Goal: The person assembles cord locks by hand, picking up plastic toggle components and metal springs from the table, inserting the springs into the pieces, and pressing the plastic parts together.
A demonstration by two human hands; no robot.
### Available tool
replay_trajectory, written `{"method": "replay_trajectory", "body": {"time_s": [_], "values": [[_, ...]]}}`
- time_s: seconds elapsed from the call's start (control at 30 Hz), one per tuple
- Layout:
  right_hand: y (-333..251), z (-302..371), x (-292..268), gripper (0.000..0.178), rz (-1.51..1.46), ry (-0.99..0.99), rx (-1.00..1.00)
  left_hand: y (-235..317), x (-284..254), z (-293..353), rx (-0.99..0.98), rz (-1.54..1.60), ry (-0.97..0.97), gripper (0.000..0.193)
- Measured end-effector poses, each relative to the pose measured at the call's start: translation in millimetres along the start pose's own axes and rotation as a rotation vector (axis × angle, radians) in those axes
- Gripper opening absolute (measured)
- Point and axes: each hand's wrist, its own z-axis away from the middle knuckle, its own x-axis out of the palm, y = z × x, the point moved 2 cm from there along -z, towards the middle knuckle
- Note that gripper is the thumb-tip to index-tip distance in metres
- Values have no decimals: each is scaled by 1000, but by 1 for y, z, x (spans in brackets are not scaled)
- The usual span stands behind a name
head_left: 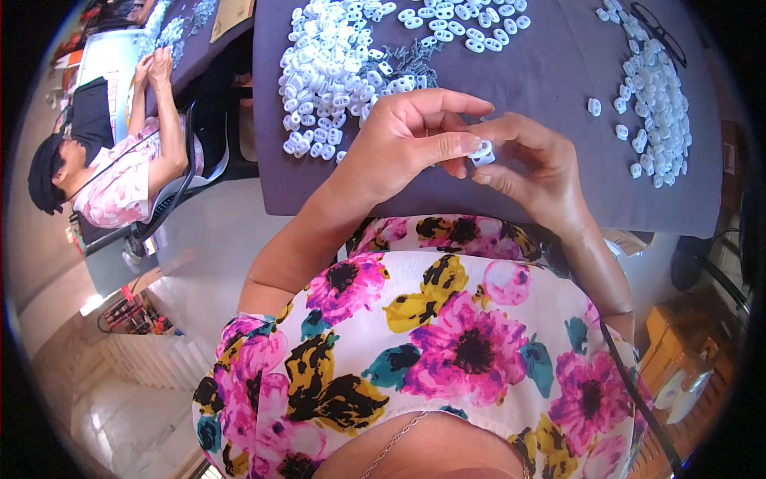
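Observation:
Just above the table's near edge, a small white two-hole cord lock [482, 155] is held between my hands. The thumb of my left hand [401, 142] presses against its upper left side, while the fingers beyond are partly hidden. My right hand [536, 164] pinches it from the right, with the thumb below and fingers curled over the top. To the left of my hands spreads a heap of white two-hole pieces [323, 76]. Small dark grey springs [411, 62] lie in a tangle beside that heap, behind my left hand.
More white two-hole pieces [472, 24] are scattered at the far middle of the grey-covered table [550, 72]. A second heap of white pieces [661, 112] lies at the right, near dark-framed glasses [662, 36]. Another person [120, 172] works at a table on the left.

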Motion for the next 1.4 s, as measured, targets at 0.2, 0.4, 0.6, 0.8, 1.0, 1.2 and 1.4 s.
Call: {"method": "replay_trajectory", "body": {"time_s": [0.2,0.4,0.6,0.8,1.0,1.2,1.4], "values": [[9,2,0,20,-83,20,27,-1,2,-1,3,-28,-15,31],[16,4,1,17,-75,35,22,-4,6,0,32,-23,0,30],[16,8,-2,17,1,11,-35,-8,12,3,27,-4,5,28],[13,6,-1,17,1,43,-32,-6,8,2,10,17,12,26],[19,5,1,22,-122,64,9,-7,5,3,28,-2,59,26],[22,6,6,22,-241,165,128,-10,7,3,115,-51,141,28],[28,10,5,14,-271,223,224,-8,8,8,159,-117,129,32]]}}
